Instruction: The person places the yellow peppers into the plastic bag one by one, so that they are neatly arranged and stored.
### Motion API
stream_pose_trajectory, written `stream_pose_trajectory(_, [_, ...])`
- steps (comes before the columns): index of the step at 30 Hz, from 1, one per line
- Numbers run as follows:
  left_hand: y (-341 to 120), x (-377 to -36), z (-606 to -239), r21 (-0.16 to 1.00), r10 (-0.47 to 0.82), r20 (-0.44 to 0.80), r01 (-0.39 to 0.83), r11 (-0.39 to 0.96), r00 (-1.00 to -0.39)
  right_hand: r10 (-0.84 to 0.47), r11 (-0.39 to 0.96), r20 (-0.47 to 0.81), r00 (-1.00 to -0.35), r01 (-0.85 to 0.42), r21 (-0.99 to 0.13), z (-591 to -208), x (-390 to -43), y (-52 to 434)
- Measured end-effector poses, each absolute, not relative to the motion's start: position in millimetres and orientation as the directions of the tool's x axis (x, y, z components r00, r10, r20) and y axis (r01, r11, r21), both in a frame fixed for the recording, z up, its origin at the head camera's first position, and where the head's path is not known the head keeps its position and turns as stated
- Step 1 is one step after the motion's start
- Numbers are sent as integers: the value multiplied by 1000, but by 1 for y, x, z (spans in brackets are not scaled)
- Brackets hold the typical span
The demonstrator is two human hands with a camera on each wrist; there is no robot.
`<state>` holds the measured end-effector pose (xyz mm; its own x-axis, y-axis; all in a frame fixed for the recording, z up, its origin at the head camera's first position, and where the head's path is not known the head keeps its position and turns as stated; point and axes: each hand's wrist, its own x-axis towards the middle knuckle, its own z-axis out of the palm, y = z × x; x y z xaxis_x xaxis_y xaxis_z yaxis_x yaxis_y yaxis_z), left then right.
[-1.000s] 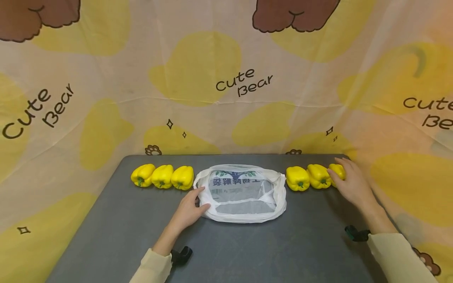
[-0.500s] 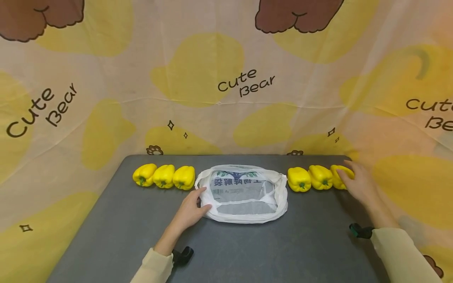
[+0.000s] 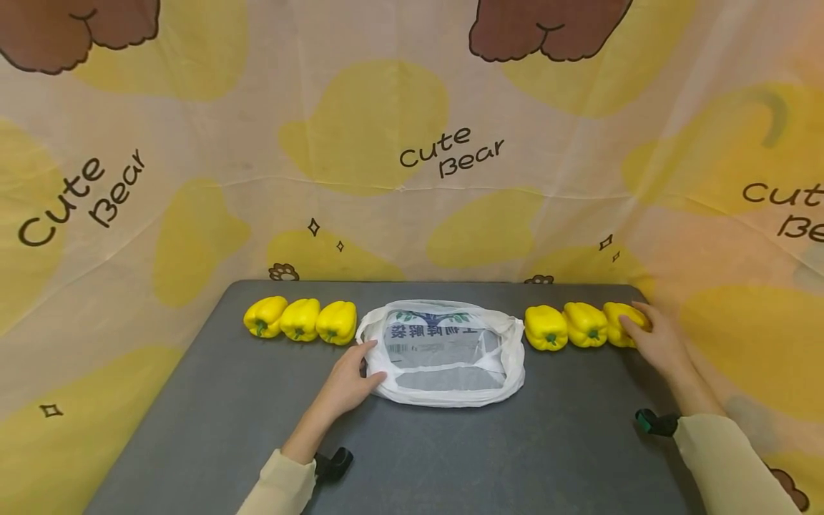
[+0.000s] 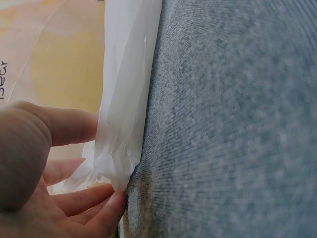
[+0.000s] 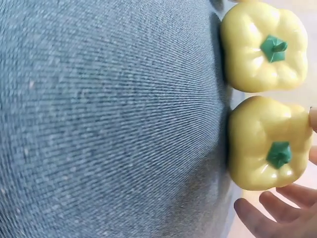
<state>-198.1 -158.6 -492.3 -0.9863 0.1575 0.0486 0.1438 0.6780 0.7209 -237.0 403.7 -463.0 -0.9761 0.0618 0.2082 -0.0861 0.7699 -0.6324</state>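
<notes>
A white plastic bag (image 3: 444, 393) with green and blue print stands mouth up at the table's middle. My left hand (image 3: 350, 375) holds its left rim, thumb and fingers around the folded plastic (image 4: 124, 89) in the left wrist view. At the right end of the right row, my right hand (image 3: 666, 347) has its thumb and fingers around the outermost yellow bell pepper (image 3: 618, 329), which rests on the table. The right wrist view shows that pepper (image 5: 267, 134) by my fingertips (image 5: 245, 206), green stem facing the camera. My palm is mostly out of that view.
Two more yellow bell peppers, the middle one (image 3: 584, 325) and the inner one (image 3: 546, 329), stand between bag and right hand. Left of the bag is another row of three peppers (image 3: 300, 320). A printed cloth (image 3: 399, 236) hangs behind the grey table (image 3: 418, 458).
My right hand has moved to the right and down around the outer pepper's right side, uncovering more of its front. The left hand keeps its place on the bag's rim.
</notes>
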Motion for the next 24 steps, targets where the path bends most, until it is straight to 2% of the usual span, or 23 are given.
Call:
stream_pose_trajectory(7, [-158, -198, -492, 715, 157, 49, 144, 684, -986, 94, 734, 166, -982, -44, -678, -470, -237, 405])
stream_pose_trajectory(19, [-159, -199, -493, 713, 160, 47, 145, 686, -986, 132, 749, 219, -967, -47, -661, -471, -236, 404])
stream_pose_trajectory(24, [-159, -199, -493, 716, 158, 49, 145, 683, -986, 138, 719, 210, -968, -48, -694, -466, -238, 404])
